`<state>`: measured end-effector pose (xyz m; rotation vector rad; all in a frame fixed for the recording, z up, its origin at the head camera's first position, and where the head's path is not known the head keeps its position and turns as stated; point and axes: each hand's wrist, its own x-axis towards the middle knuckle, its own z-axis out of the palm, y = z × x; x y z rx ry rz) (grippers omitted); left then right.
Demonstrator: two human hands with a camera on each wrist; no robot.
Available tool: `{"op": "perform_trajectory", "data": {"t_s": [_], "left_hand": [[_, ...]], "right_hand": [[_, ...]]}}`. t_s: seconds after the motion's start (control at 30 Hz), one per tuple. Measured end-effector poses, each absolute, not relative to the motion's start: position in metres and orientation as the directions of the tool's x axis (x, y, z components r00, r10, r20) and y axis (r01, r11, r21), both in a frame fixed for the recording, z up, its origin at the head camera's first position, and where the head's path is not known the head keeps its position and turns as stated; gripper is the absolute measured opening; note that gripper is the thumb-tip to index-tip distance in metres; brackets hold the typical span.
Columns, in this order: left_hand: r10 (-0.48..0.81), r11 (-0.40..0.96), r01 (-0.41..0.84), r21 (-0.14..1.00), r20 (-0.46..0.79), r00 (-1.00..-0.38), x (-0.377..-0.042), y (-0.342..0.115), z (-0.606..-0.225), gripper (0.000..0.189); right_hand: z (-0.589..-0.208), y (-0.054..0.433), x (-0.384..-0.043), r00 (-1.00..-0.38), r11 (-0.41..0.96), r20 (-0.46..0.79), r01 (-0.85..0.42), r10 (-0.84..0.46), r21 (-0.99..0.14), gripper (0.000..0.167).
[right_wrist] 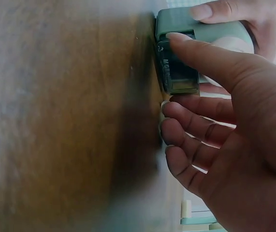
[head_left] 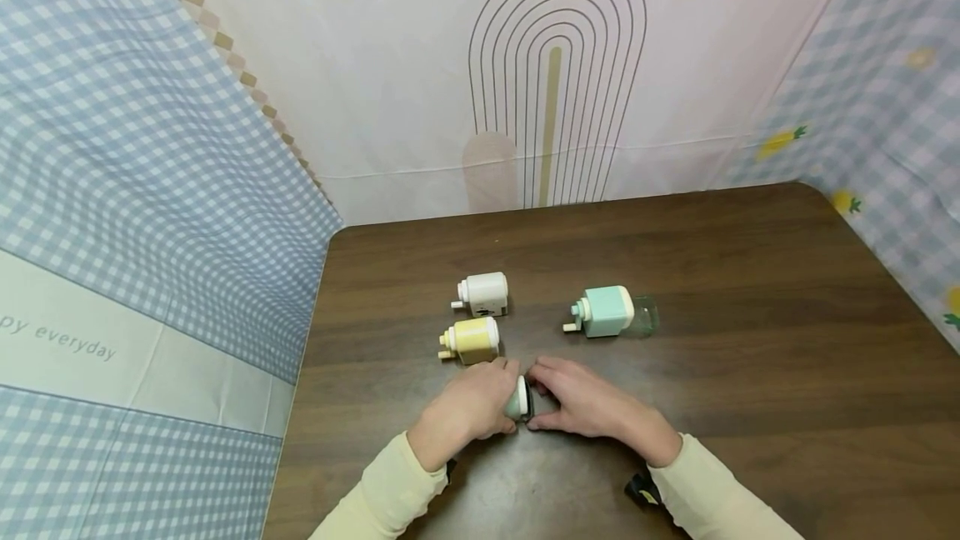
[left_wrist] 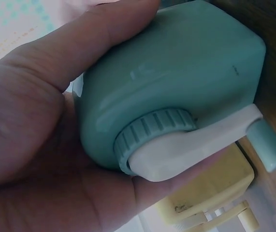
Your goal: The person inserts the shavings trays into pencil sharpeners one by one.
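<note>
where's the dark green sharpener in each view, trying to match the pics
Head: dark green sharpener below centre, mostly covered by the left hand.
Left wrist: large, centre to upper right, crank showing.
Right wrist: near the top, right of centre, partly behind the right hand.
Shared landmark: the left hand.

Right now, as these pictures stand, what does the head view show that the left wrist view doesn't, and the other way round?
Only the head view shows the mint sharpener, with a clear drawer at one end, and the arch pattern on the wall cloth.

Only the left wrist view shows the crank and ribbed collar of the green sharpener.

Both show the left hand gripping the green sharpener, the yellow sharpener and the table.
</note>
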<state>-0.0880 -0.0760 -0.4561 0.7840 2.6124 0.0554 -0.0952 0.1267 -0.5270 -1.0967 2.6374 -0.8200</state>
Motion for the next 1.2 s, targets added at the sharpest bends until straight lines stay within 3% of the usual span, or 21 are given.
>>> {"op": "perform_trajectory", "data": {"t_s": [0.37, 0.7, 1.2], "left_hand": [[0.548, 0.833, 0.532, 0.153, -0.364, -0.753, -0.0882, -0.0755, -0.4559, 0.06], [0.571, 0.819, 0.549, 0.166, -0.338, -0.749, -0.0887, -0.0764, -0.4584, 0.06], [0.557, 0.83, 0.516, 0.21, -0.362, -0.748, -0.0901, -0.0761, -0.4553, 0.065]], "right_hand": [[-0.5278, 0.1227, -0.0958, -0.709, 0.571, 0.07, -0.618, -0.701, -0.541, 0.04], [-0.5327, 0.117, -0.0991, -0.717, 0.541, 0.082, -0.59, -0.692, -0.599, 0.034], [-0.5314, 0.1167, -0.0975, -0.71, 0.539, 0.059, -0.584, -0.702, -0.607, 0.038]]}}
